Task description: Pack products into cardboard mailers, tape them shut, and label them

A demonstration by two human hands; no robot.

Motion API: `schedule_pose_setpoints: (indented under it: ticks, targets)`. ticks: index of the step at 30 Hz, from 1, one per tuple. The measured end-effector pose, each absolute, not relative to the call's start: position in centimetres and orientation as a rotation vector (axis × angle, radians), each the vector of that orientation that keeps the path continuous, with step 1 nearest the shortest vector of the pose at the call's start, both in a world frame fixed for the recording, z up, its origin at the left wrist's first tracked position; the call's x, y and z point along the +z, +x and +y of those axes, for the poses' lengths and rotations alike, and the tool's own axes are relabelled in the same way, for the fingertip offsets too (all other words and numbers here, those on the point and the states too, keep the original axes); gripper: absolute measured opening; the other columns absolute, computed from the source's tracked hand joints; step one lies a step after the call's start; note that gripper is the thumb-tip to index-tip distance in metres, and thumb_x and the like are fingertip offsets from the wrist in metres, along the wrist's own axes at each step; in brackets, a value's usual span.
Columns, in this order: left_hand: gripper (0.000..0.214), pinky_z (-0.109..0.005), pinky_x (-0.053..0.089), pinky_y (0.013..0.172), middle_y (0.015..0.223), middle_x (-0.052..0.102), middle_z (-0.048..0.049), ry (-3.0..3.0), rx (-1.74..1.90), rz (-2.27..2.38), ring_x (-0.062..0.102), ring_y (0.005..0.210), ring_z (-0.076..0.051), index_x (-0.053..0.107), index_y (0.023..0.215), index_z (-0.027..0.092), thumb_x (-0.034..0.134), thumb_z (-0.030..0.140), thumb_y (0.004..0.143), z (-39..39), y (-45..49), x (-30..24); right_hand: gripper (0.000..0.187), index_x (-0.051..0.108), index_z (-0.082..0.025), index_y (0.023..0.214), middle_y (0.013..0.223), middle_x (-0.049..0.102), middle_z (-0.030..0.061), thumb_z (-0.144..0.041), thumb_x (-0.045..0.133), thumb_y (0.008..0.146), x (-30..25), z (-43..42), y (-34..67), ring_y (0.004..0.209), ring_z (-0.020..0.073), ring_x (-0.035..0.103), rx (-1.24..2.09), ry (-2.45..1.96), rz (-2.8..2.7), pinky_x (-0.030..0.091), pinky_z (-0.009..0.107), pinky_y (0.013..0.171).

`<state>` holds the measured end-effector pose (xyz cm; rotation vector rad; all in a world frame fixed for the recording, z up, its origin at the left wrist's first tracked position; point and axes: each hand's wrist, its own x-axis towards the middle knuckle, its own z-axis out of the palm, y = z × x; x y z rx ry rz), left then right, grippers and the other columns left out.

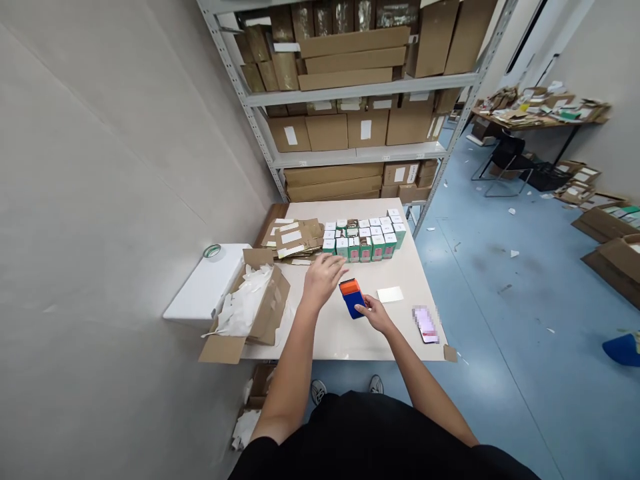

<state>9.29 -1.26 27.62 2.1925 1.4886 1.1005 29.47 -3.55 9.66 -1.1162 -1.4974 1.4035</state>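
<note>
A flat blue-and-orange case [353, 301] is gripped along its right side by my right hand [375, 313], thumb on its blue face and the orange end pointing away from me. Its exact kind I cannot make out. My left hand [324, 275] is raised to the left of the case's orange end, fingers stretched out and no object visible in them. Just beyond it stand rows of small white-and-green boxes [377, 247], a few with open tops. A white paper slip [390, 295] lies on the table to the right of the case.
Flattened cardboard [295, 237] is piled at the table's back left. An open carton [270, 303] of white paper or wrapping sits at the left edge. At the front right lies a phone [425, 325]. Behind the table [350, 343] rises a metal shelf [360, 157] of cartons.
</note>
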Motion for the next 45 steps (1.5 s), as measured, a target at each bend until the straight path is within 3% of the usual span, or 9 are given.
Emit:
schedule_pose_setpoints:
  ticks: [3, 5, 7, 12, 18, 28, 34, 42, 45]
  targets:
    - [0.064, -0.049, 0.045, 0.114, 0.162, 0.044, -0.0135, 2.102, 1.424, 1.613, 0.049, 0.142, -0.033, 0.052, 0.150, 0.023, 0.062, 0.055, 0.096, -4.5, 6.9, 28.4, 0.047, 0.067, -0.020, 0.101, 0.093, 0.071, 0.0057, -0.062, 0.069, 0.080, 9.9, -2.2, 26.8, 0.087, 0.0245, 0.064, 1.374, -1.129, -1.409, 0.053, 0.036, 0.080]
    - [0.069, -0.044, 0.053, 0.106, 0.168, 0.031, -0.0163, 1.923, 1.715, 1.692, 0.058, 0.134, -0.030, 0.033, 0.161, 0.023, 0.051, 0.053, 0.101, -6.5, 4.3, 28.8, 0.047, 0.067, -0.020, 0.100, 0.094, 0.072, 0.0063, -0.060, 0.070, 0.078, 10.7, -1.3, 25.2, 0.088, 0.0249, 0.064, 1.363, -1.131, -1.379, 0.053, 0.037, 0.081]
    - [0.066, -0.040, 0.057, 0.099, 0.168, 0.032, -0.0176, 1.798, 1.900, 1.724, 0.064, 0.124, -0.026, 0.027, 0.163, 0.025, 0.044, 0.049, 0.104, -7.8, 1.2, 29.0, 0.045, 0.067, -0.020, 0.102, 0.095, 0.072, 0.0063, -0.058, 0.071, 0.078, 11.8, -0.5, 23.3, 0.089, 0.0247, 0.063, 1.320, -1.120, -1.413, 0.053, 0.037, 0.084]
    - [0.055, -0.034, 0.059, 0.091, 0.152, 0.054, -0.0154, 1.534, 1.902, 1.890, 0.069, 0.112, -0.023, 0.047, 0.154, 0.024, 0.049, 0.044, 0.103, -9.2, -6.6, 27.9, 0.043, 0.068, -0.019, 0.109, 0.101, 0.072, 0.0078, -0.055, 0.067, 0.085, 14.4, 0.5, 16.4, 0.091, 0.0244, 0.062, 1.231, -1.039, -1.529, 0.053, 0.038, 0.088]
    - [0.034, -0.031, 0.060, 0.086, 0.131, 0.068, -0.0113, 1.301, 1.815, 2.048, 0.067, 0.114, -0.023, 0.071, 0.125, 0.022, 0.057, 0.039, 0.099, -11.4, -14.7, 24.6, 0.041, 0.068, -0.020, 0.110, 0.102, 0.073, 0.0079, -0.054, 0.068, 0.087, 15.3, 1.3, 5.1, 0.092, 0.0257, 0.064, 1.248, -0.928, -1.681, 0.053, 0.037, 0.086]
    - [0.040, -0.031, 0.061, 0.082, 0.121, 0.072, -0.0111, 0.941, 1.704, 2.172, 0.071, 0.103, -0.022, 0.071, 0.127, 0.021, 0.062, 0.044, 0.094, -17.6, -27.9, 19.6, 0.029, 0.065, -0.019, 0.102, 0.096, 0.069, 0.0110, -0.047, 0.064, 0.091, 11.7, 2.5, -17.1, 0.089, 0.0290, 0.061, 0.888, -0.966, -2.121, 0.051, 0.042, 0.084]
    - [0.041, -0.033, 0.060, 0.087, 0.121, 0.073, -0.0115, 0.795, 1.720, 2.254, 0.071, 0.106, -0.023, 0.070, 0.129, 0.022, 0.062, 0.045, 0.095, -21.2, -31.6, 18.7, 0.019, 0.065, -0.016, 0.106, 0.113, 0.069, 0.0166, -0.028, 0.064, 0.092, 10.7, 4.0, -28.6, 0.107, 0.0302, 0.060, 0.699, -1.103, -2.470, 0.045, 0.041, 0.097]
    - [0.039, -0.034, 0.060, 0.088, 0.124, 0.074, -0.0103, 0.734, 1.684, 2.259, 0.072, 0.102, -0.022, 0.071, 0.127, 0.023, 0.061, 0.044, 0.095, -23.0, -32.8, 16.8, 0.028, 0.067, -0.006, 0.114, 0.120, 0.068, 0.0208, -0.020, 0.063, 0.090, 8.7, 3.4, -32.6, 0.120, 0.0329, 0.055, 0.653, -1.040, -2.520, 0.036, 0.047, 0.110]
    - [0.038, -0.035, 0.060, 0.088, 0.124, 0.074, -0.0108, 0.744, 1.655, 2.245, 0.072, 0.101, -0.022, 0.071, 0.125, 0.022, 0.061, 0.044, 0.095, -22.0, -32.6, 16.4, 0.038, 0.065, -0.011, 0.124, 0.135, 0.062, 0.0190, -0.019, 0.064, 0.087, 8.9, 3.2, -30.7, 0.130, 0.0326, 0.050, 0.678, -0.860, -2.377, 0.037, 0.047, 0.114]
